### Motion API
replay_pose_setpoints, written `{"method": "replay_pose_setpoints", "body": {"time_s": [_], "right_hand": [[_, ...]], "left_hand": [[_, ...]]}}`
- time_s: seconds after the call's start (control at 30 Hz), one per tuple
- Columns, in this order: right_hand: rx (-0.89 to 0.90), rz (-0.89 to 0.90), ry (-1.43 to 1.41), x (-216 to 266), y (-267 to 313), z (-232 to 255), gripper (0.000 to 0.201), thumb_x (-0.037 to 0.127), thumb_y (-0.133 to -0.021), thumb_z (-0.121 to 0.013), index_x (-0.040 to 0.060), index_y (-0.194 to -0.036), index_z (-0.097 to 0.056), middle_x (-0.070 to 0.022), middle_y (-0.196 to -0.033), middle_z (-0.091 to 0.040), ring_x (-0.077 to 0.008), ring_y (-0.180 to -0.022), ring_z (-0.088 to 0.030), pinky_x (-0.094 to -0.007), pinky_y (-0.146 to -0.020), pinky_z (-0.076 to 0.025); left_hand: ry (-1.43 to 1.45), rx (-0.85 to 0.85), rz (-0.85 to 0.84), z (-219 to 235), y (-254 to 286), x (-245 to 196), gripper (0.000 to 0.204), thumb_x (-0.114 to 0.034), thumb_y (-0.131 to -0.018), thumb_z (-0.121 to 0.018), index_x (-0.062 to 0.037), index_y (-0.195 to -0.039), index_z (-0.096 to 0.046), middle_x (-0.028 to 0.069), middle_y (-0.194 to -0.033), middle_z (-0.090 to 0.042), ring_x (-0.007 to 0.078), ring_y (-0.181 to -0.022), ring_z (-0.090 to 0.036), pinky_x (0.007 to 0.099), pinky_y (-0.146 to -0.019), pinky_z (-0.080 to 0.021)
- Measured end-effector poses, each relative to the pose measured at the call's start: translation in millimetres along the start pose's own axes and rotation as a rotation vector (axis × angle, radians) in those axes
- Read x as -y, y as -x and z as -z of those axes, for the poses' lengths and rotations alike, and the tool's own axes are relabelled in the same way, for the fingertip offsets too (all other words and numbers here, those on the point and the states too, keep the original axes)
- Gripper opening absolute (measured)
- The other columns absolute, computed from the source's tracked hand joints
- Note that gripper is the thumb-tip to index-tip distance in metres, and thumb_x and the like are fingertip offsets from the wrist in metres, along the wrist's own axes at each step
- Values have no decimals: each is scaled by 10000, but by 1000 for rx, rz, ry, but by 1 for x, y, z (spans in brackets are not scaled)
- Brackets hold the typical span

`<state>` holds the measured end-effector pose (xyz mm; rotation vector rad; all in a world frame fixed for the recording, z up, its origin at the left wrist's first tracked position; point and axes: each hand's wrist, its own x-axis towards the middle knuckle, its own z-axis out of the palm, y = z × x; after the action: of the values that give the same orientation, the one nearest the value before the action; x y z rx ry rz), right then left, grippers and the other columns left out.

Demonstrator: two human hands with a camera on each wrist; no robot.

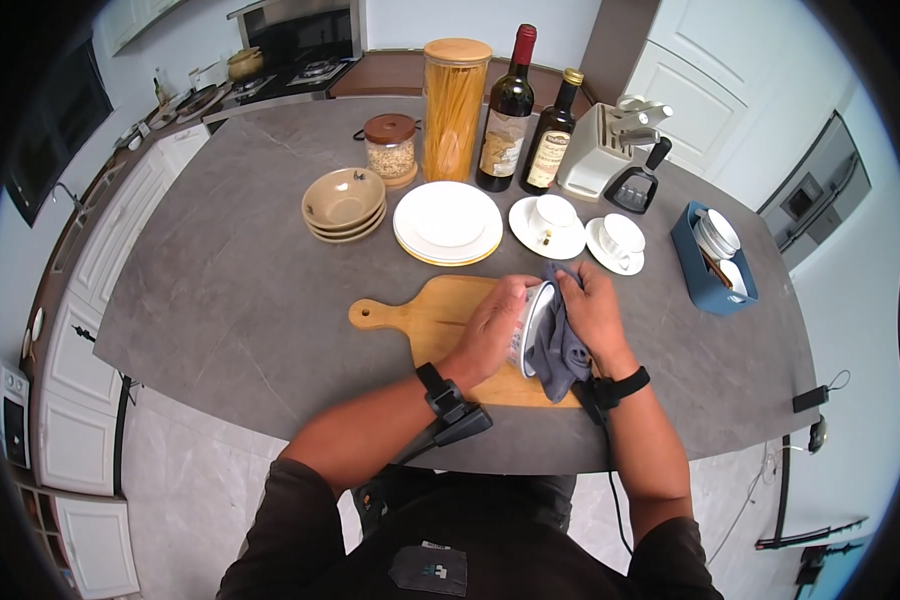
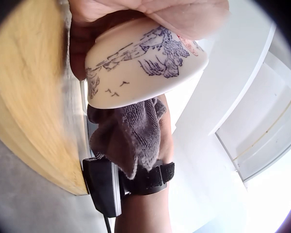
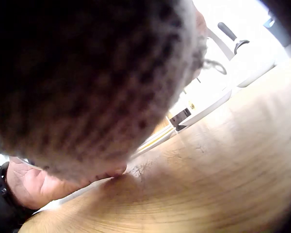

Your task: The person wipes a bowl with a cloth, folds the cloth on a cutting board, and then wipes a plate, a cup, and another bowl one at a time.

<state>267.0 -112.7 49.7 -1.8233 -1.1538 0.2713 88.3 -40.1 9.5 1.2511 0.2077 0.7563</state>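
Note:
My left hand (image 1: 488, 335) grips a white bowl (image 1: 518, 348) tipped on its side, its opening turned toward my right hand. Blue landscape drawings and a bit of red cover the outside of the bowl (image 2: 140, 68) in the left wrist view. A grey cloth (image 1: 562, 358) is bunched in my right hand (image 1: 594, 308), pinched at the bowl's rim and hanging over its opening. Dark and blurred, the cloth (image 3: 87, 92) fills much of the right wrist view. Both hands are above a wooden cutting board (image 1: 432, 318).
Behind the board stand stacked brown bowls (image 1: 342, 200), white plates (image 1: 448, 218) and two cups on saucers (image 1: 548, 228). Farther back are a pasta jar (image 1: 456, 115), an oat jar (image 1: 390, 152), two bottles (image 1: 508, 125) and a knife block (image 1: 592, 155). A blue bin (image 1: 705, 275) holds dishes at right.

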Motion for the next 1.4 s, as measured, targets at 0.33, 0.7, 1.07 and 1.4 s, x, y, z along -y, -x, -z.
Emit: {"method": "replay_pose_setpoints", "body": {"time_s": [0.33,0.7,1.07,1.4], "right_hand": [[185,-121,-2,-12,16,9,288,193,-1050,-645,-89,-1003,-683,-242,-850,-719,-277,-786,-683,-433,-754,-529],[451,-71,-153,13,57,18,227,169,-1077,-671,-54,-1090,-712,-88,-912,-722,-142,-868,-641,-350,-807,-541],[-146,262,-74,8,40,21,208,136,-1087,-693,1,-1245,-694,-103,-921,-724,-145,-822,-650,-319,-782,-554],[184,432,33,19,50,25,301,-17,-914,-705,-24,-1214,-731,-172,-1271,-715,-370,-1182,-670,-427,-1056,-512]], "left_hand": [[39,-64,-59,3,-4,7,506,-451,-1201,-385,-63,-1454,-587,28,-1251,-656,67,-1072,-596,253,-887,-491],[135,-265,-141,19,-17,2,613,-540,-1194,-351,-30,-1459,-561,67,-1286,-667,142,-1138,-655,313,-983,-546],[560,-154,229,15,-16,2,723,-686,-1137,-388,-55,-1414,-608,114,-1342,-726,227,-1241,-712,407,-1082,-576],[608,-164,221,16,-17,-4,707,-746,-1072,-507,-103,-1341,-628,65,-1246,-736,196,-1162,-719,384,-1034,-583]]}}
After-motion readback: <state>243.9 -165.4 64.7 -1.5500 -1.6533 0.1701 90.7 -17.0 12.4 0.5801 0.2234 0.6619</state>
